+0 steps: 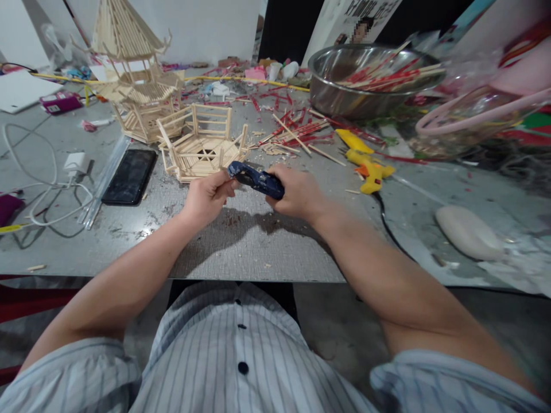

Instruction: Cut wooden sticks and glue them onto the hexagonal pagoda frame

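Observation:
My right hand [297, 192] is wrapped round a dark blue hand tool [259, 181], scuffed with pale marks, whose exact kind I cannot make out. Its far end points left, close to the fingertips of my left hand [210, 195]. That hand is closed in a pinch, and whatever lies between its fingers is hidden or too small to name. Just beyond both hands stands a low six-sided frame of wooden sticks [200, 155] with a slatted floor and railings. Behind it to the left rises a tiered stick pagoda [138, 74] with a pointed roof.
A black phone [129, 176] and a white charger [75, 163] with cable lie left. Right are a yellow glue gun [365, 166], a grey-white stone-like object [469, 232] and a steel bowl [321, 97] of chopsticks. Loose sticks and red wrappers [301, 135] litter the table [241, 258].

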### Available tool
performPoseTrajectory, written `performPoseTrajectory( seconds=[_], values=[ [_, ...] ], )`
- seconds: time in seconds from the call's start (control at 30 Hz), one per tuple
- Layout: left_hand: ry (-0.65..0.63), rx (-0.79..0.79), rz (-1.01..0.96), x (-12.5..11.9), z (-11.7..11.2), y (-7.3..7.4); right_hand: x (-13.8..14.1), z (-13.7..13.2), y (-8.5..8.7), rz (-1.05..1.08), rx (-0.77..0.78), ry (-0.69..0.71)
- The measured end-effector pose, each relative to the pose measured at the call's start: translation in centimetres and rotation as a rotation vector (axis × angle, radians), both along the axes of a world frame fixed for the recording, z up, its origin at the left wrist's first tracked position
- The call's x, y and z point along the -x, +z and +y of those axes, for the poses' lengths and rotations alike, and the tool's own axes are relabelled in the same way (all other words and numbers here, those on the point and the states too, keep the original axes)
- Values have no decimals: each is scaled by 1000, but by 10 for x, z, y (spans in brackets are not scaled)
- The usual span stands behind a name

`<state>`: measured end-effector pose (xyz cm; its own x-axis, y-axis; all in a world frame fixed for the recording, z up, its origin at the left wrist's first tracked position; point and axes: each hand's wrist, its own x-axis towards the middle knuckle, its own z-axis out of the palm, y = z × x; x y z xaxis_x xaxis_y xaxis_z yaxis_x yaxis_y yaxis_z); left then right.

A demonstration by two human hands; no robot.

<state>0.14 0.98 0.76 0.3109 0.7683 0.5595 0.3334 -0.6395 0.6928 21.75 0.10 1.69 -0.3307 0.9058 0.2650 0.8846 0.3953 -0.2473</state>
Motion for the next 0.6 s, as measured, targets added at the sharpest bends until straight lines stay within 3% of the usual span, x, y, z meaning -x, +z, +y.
performPoseTrajectory(
  seconds=[0.27,0.6],
  values=[
    [10,-15,-3,-1,-2,2,2,0,-2,-44,15,-60],
    [28,94,-9,-1,-2,3,5,1,-3,-32,-11,-87]
  ],
)
